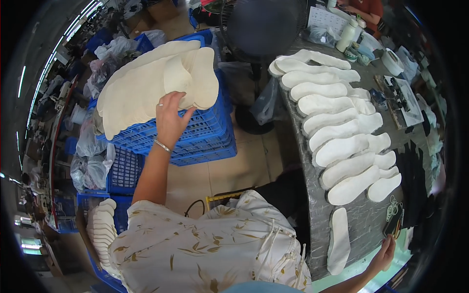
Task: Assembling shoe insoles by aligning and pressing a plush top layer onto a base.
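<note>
Cream insoles [132, 93], likely light, bendable and best pinched by the rim, are piled on blue crates [200, 134] at eleven o'clock, touched by the left hand [169, 117]; the right hand [384, 252] is seen at four o'clock, neither grip being clearly shown

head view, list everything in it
Crates: several, blue, left
Cream insoles: many, cream, on crates
Table: one, grey, right
White insoles: over ten, white, on table
Insole stack: one, whitish, lower left
Fan: one, dark, top
Bottles: several, pale, table's far end
Plastic bags: several, whitish, left
Black fabric: uncounted, black, table's right
Co-worker: one, red top, upper right
Printed top: one, white, bottom
Left hand: one, on cream insoles
Right hand: one, lower right
</note>
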A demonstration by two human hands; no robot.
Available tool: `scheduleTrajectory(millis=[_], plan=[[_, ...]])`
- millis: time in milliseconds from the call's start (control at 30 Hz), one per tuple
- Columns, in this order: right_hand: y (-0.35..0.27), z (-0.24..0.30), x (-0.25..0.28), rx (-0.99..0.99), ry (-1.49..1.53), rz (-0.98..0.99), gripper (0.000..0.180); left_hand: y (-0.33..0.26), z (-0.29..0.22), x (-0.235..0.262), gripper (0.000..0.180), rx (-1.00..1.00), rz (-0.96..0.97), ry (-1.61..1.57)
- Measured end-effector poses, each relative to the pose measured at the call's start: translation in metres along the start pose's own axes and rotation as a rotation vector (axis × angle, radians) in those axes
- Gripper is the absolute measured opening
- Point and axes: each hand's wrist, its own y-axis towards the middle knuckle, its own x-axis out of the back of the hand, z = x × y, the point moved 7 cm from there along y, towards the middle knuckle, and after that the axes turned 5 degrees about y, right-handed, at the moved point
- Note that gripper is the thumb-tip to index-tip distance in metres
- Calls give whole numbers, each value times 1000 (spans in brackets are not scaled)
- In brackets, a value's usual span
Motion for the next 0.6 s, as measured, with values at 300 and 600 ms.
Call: scheduleTrajectory(millis=[300,600], plan=[[-26,-45,7,-128,81,34,26,5,39,-11,27,-166,252,-82],[-31,-40,-1,-128,66,28,26,97,85,26,8,-84,-254,-147]])
